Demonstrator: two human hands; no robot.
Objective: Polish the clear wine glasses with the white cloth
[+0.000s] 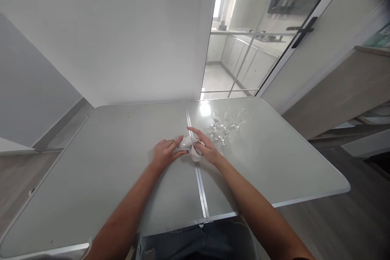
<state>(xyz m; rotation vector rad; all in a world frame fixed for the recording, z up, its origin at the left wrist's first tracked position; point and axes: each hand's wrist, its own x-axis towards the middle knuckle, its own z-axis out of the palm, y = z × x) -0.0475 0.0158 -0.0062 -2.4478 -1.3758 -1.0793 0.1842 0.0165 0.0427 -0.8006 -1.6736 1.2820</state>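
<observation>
Near the middle of the table, across its metal seam, a clear glass (185,143) lies on its side between my hands. It looks like a stemmed glass, but the stem is hidden. White cloth or paper (196,155) is bunched around it and hangs toward me. My left hand (166,152) grips the glass from the left, thumb and fingers on either side. From the right, my right hand (207,148) pinches the white cloth against the glass, its index finger stretched out above. Just beyond my right hand stand several clear stemmed glasses (222,139), grouped close together.
The pale folding table (122,178) has a metal seam (199,187) down its middle and rounded, metal-edged corners. A white wall (137,40) rises at its far edge. A glazed door with a black handle (301,31) stands behind on the right, beside a wooden shelf unit (341,93).
</observation>
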